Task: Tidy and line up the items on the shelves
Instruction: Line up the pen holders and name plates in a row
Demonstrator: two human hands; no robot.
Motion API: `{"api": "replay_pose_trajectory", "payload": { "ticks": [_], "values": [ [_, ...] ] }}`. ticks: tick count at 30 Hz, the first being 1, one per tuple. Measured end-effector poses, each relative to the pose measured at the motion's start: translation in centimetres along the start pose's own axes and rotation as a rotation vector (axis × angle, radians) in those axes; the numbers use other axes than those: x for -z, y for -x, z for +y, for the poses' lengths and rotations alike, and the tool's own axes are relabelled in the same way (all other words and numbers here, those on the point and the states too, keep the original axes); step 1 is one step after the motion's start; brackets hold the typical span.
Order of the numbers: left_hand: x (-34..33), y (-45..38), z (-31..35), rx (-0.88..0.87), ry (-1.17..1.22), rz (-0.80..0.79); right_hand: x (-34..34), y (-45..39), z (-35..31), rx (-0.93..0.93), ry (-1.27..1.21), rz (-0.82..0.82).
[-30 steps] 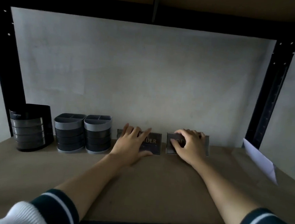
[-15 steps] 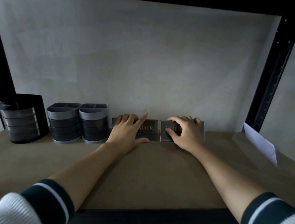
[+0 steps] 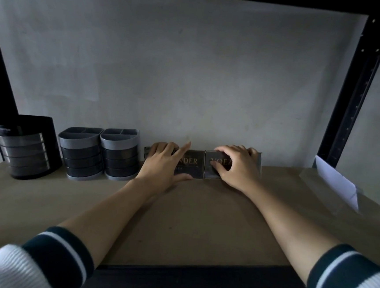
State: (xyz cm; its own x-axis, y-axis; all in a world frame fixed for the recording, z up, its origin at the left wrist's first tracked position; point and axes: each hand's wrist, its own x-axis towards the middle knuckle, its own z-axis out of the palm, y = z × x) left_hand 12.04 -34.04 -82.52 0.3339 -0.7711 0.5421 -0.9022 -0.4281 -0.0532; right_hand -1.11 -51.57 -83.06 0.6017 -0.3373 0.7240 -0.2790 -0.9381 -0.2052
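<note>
I am looking into a shelf bay: a brown board shelf (image 3: 177, 223), a grey back wall (image 3: 191, 63) and black steel uprights (image 3: 359, 89) at 2 and 10 o'clock.

Along the back edge, from 9 o'clock toward centre, stand a black desk organiser (image 3: 26, 146), then two grey divided pen holders (image 3: 81, 154) (image 3: 120, 154) touching each other. A white paper sheet (image 3: 335, 181) lies tilted at 3 o'clock, well apart from the row.

The task's items in hand are two dark boxes with gold lettering, both standing against the wall at 12 o'clock. The left box (image 3: 188, 163) sits just beside the second holder; the right box (image 3: 214, 166) nearly touches it, with a thin seam between them.

My left hand (image 3: 163, 164) lies flat against the left box's face, fingers spread and mostly straight, index finger raised: pressing, not gripping. My right hand (image 3: 237, 166) is curled over the right box, fingers on its top edge and thumb on its front: a pinch grip.

Hazards, as I judge them:
1. Uneven push from the flat left hand could skew the left box or nudge the nearest holder out of line.
2. Pulling on the top edge with the right hand could tip the right box forward.
3. Low light hides the box edges, so a residual gap or offset may go unnoticed.
</note>
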Motion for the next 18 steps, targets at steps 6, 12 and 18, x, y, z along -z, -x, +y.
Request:
{"api": "replay_pose_trajectory", "payload": {
  "ticks": [6, 12, 18],
  "values": [
    [-0.2, 0.0, 0.0, 0.005, -0.016, 0.0, 0.2, 0.2, -0.3, -0.013, 0.01, 0.012],
    [-0.4, -0.1, 0.0, -0.024, -0.034, 0.017, 0.1, 0.1, -0.2, 0.001, 0.002, 0.014],
    [-0.4, 0.1, 0.5, -0.052, -0.011, 0.046, 1.3, -0.8, 0.3, -0.178, 0.017, 0.246]
  ]
}}
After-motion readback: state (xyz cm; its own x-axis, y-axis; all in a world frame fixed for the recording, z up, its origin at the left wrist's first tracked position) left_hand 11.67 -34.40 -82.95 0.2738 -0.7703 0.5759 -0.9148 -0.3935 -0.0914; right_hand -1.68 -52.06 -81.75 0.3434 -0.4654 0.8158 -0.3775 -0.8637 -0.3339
